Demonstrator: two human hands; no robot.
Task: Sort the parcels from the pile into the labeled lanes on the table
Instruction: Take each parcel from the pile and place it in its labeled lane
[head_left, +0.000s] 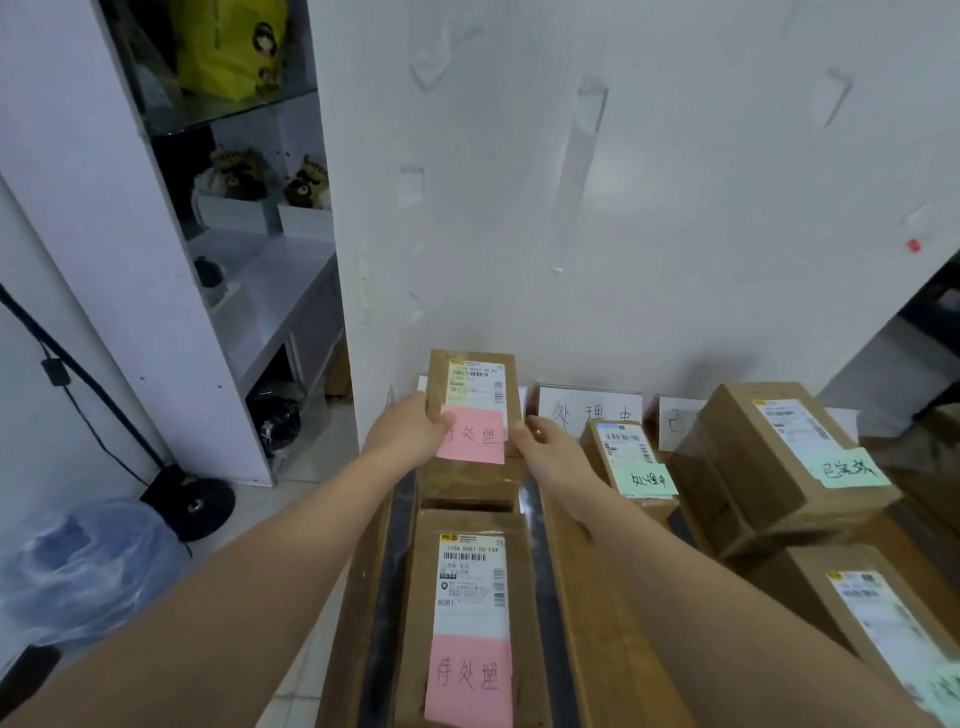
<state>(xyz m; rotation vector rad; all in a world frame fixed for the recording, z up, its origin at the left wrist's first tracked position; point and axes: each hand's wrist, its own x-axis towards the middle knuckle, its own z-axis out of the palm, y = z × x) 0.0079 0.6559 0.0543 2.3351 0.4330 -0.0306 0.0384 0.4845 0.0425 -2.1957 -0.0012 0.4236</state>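
Observation:
A small cardboard parcel (475, 384) with a shipping label and a pink note is held between both my hands above the far end of the left lane. My left hand (410, 428) grips its left edge, my right hand (548, 447) its right edge. Under it lies another brown parcel (470, 480). Nearer to me in the same lane lies a parcel with a pink note (467, 618). The middle lane holds a small parcel with a green note (626, 462). At the right sit a large box with a green note (779, 457) and another box (883, 623).
White lane label cards (589, 410) lean against the wall behind the table. Black strips (543, 582) divide the lanes. Left of the table are a white shelf unit (171, 260), a black lamp base (189, 506) and a clear plastic bag (78, 566) on the floor.

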